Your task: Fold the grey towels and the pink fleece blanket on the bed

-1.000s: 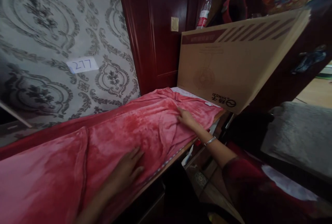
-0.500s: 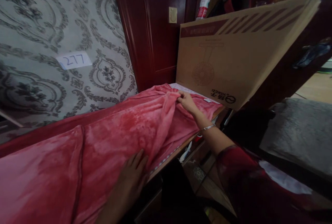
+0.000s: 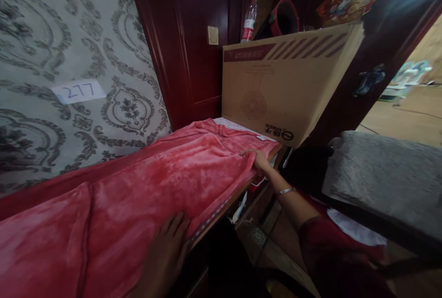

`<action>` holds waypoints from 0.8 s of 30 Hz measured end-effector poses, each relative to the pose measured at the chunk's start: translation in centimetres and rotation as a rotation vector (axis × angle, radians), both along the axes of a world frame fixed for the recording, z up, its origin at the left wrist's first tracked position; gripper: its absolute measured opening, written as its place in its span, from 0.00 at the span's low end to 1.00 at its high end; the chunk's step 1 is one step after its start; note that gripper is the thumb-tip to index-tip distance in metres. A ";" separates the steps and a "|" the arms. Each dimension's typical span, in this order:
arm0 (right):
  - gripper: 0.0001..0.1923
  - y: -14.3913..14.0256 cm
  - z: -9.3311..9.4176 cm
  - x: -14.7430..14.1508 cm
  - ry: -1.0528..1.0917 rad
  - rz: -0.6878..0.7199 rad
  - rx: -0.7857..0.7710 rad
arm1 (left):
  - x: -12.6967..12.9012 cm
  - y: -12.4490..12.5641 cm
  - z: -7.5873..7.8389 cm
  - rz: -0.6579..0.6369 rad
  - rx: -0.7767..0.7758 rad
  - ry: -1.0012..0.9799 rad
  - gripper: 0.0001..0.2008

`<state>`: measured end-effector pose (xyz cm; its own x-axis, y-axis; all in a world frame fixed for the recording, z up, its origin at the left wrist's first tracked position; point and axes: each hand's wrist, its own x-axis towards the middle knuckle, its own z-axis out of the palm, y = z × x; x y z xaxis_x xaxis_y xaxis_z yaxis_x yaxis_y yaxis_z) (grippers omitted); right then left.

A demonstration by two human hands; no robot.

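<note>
A pink-red plush cloth [image 3: 138, 196] lies spread along a narrow table, with a dark seam or fold line crossing it at the left. My right hand [image 3: 257, 159] is closed on the cloth's near edge at the table's right end, thumb and fingers partly hidden. A small white label [image 3: 261, 137] shows on the cloth just beyond that hand. Lower down, my left hand [image 3: 169, 238] rests flat on the cloth beside the near edge, its fingers stretched out. Whether the cloth is a blanket or a garment, I cannot tell.
A large cardboard box [image 3: 276, 86] stands at the table's far end, with a bottle [image 3: 249, 19] at its top edge. Patterned wallpaper [image 3: 113, 49] bounds the left side. A grey plush-covered seat [image 3: 386, 178] is at the right.
My right hand has brought the raised fold down toward me to the table's near edge, and the cloth there lies flatter. My left hand stays on the cloth. The view has shifted right.
</note>
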<state>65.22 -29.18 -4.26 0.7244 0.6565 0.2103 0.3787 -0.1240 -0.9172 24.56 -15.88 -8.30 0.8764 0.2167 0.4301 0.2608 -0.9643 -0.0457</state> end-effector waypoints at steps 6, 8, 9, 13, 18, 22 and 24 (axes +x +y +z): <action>0.17 -0.8 -0.7 1.3 0.058 -0.053 -0.140 | 0.1 0.4 -0.4 -0.034 0.041 -0.046 0.20; 0.14 -1.2 -1.0 1.2 0.080 -0.042 -0.205 | 0.2 0.5 -0.7 -0.027 0.051 -0.048 0.20; 0.13 -1.3 -1.0 1.1 0.089 -0.030 -0.236 | 0.2 0.5 -0.8 -0.021 0.061 -0.047 0.20; 0.19 -1.3 -0.5 0.2 0.125 0.034 -0.280 | 0.4 0.3 -1.1 0.000 0.083 -0.087 0.20; 0.20 0.1 3.0 -1.1 0.174 0.094 -0.091 | 0.3 0.3 -0.6 -0.041 0.035 -0.117 0.19; 0.14 2.2 7.5 -1.6 0.271 0.165 0.065 | 0.2 0.5 -0.5 0.006 -0.042 -0.124 0.21; 0.11 3.2 9.2 -1.6 0.310 0.186 0.112 | 0.2 0.6 -0.7 0.018 -0.018 -0.153 0.21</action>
